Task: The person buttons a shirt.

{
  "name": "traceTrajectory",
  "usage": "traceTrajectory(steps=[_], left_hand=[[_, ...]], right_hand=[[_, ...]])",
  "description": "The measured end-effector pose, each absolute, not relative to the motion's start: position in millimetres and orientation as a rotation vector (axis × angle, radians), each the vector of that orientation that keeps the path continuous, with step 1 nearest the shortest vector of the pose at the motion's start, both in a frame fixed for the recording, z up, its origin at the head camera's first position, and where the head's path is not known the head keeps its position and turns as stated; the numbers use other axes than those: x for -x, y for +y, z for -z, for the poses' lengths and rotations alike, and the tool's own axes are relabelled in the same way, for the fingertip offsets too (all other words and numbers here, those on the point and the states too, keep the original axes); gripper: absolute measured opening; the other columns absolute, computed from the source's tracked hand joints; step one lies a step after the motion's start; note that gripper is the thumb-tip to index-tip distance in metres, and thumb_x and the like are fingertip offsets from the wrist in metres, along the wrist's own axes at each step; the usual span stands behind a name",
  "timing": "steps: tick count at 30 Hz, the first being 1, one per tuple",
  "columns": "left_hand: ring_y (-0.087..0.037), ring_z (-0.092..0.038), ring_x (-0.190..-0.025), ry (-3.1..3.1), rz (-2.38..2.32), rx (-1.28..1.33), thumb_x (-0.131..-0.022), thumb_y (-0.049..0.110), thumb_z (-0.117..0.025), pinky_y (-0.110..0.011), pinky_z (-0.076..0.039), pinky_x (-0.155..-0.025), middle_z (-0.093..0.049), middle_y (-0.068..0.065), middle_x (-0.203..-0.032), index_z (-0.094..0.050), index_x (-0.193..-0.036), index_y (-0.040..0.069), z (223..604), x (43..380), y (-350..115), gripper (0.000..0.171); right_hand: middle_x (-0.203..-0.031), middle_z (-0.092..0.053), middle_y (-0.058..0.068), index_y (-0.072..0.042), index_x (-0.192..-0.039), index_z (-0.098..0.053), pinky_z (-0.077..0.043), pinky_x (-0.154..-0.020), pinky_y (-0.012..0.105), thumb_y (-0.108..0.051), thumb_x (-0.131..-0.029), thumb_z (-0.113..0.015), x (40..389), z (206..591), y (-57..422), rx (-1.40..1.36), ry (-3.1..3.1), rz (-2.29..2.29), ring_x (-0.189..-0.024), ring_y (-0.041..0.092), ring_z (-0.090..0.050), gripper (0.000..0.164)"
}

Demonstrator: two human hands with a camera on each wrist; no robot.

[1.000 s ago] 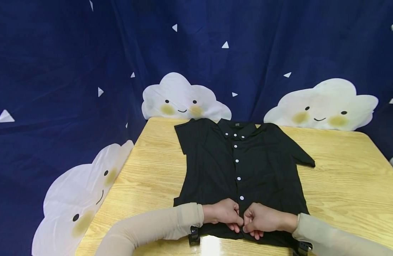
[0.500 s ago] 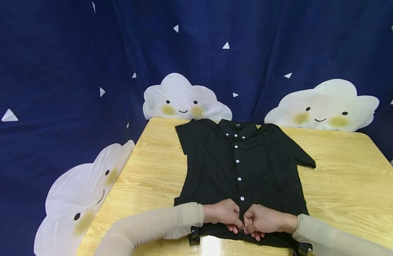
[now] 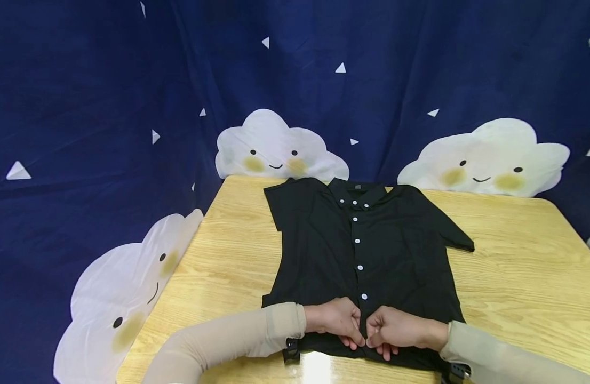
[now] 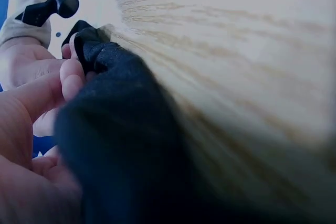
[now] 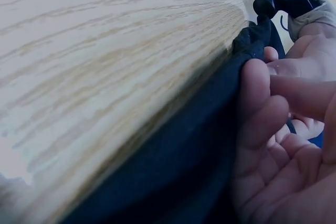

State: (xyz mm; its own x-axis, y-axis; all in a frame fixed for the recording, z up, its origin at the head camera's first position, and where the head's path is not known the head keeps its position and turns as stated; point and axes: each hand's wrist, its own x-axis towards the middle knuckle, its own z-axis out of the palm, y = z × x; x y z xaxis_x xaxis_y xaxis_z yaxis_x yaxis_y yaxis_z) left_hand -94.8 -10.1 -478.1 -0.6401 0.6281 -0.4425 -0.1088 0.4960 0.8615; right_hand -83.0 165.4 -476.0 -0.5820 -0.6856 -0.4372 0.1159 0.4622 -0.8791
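A black short-sleeved button-up shirt point(image 3: 319, 256) lies spread face up, its collar at the far side and its hem toward me. White buttons run down its front, the lowest visible one point(image 3: 364, 296) just above my hands. At the placket near the hem, my left hand point(image 3: 337, 321) pinches the cloth between thumb and fingers. My right hand point(image 3: 397, 328) pinches the same spot from the other side, the fingertips of both hands nearly meeting. In both wrist views the dark hem point(image 4: 121, 108) is bunched at the fingers point(image 5: 257, 85). Any button between the fingertips is hidden.
The shirt rests on a light wooden table point(image 3: 516, 256). Behind and to the left hangs a dark blue curtain point(image 3: 295, 64) printed with white triangles and smiling clouds point(image 3: 276, 141). A black wrist-camera mount point(image 3: 292, 349) sits under the left cuff.
Both hands stay at the same spot on the placket, with only small finger movements. The whole head view has shifted slightly.
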Motion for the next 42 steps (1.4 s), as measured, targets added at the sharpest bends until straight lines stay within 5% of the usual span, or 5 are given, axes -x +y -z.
traceTrajectory(steps=[31, 42], left_hand=[[-0.009, -0.054, -0.038, 2.173, -0.981, -0.493, -0.064, 0.006, -0.076, -0.021, -0.043, -0.038, -0.056, -0.001, -0.044, -0.054, -0.057, 0.009, 471, 93, -8, 0.023], [-0.008, -0.055, -0.04, 2.066, -1.041, -0.458, -0.072, 0.011, -0.07, -0.019, -0.039, -0.036, -0.06, 0.0, -0.049, -0.06, -0.056, 0.009, 476, 96, -15, 0.02]], right_hand=[[-0.062, -0.054, -0.002, -0.006, -0.076, -0.053, -0.04, -0.037, 0.022, -0.014, -0.087, -0.054, 87, 482, 176, 0.885, 1.812, 1.186, -0.046, 0.01, -0.056, 0.014], [-0.057, -0.058, 0.002, 0.0, -0.076, -0.058, -0.037, -0.036, 0.019, -0.014, -0.087, -0.054, 86, 483, 175, 0.703, 1.765, 1.227, -0.044, 0.007, -0.053, 0.017]])
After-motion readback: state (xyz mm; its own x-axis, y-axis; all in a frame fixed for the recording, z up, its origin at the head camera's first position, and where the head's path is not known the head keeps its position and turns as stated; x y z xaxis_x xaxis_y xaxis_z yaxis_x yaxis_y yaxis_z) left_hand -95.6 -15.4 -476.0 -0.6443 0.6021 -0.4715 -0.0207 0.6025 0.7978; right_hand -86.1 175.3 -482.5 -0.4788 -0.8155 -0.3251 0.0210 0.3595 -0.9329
